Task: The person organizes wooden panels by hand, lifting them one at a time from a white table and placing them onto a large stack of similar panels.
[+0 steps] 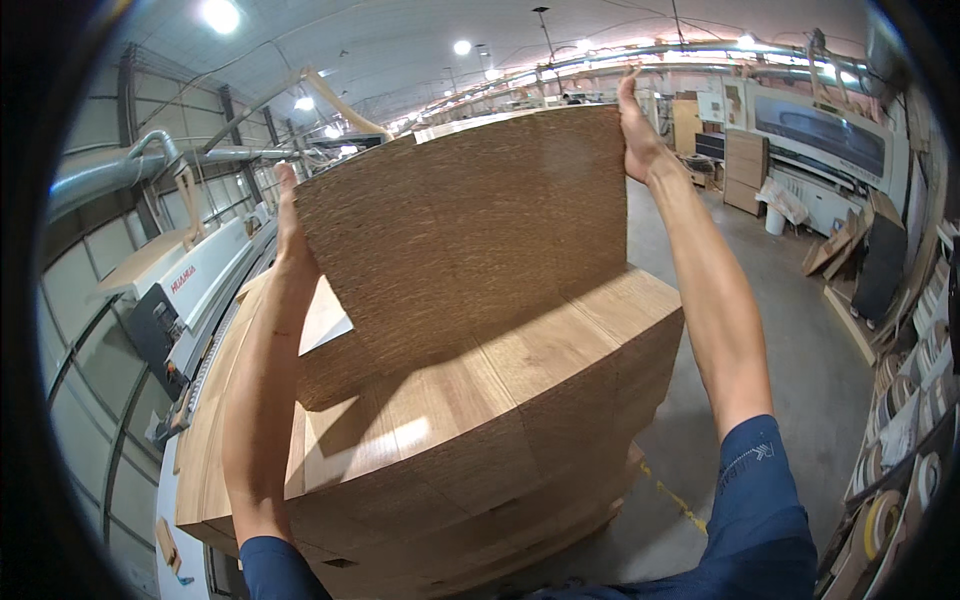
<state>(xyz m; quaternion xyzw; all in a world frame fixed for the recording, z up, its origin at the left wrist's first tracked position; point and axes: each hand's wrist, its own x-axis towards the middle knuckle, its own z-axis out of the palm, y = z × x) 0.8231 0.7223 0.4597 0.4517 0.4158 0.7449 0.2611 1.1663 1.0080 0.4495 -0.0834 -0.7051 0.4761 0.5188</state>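
A tall, brown, rough-faced block (470, 210), which looks like a stack of boards seen edge-on, stands in front of me. My left hand (291, 225) lies along its left end, fingers stretched upward. At the upper right corner my right hand (642, 135) presses flat against the opposite end, fingers also extended. Both palms face inward, with the block between them. Beneath it is a wide pile of wood-grain panels (545, 350), whose light top carries the block's shadow. A pale sheet (328, 318) shows beside the block's lower left edge.
A long white machine (215, 265) runs along the left wall beneath a silver duct (110, 180). Another machine with a dark window (820, 135) stands at the far right, near a white bucket (775, 220). Rolls of edging tape (883, 520) fill a rack at right.
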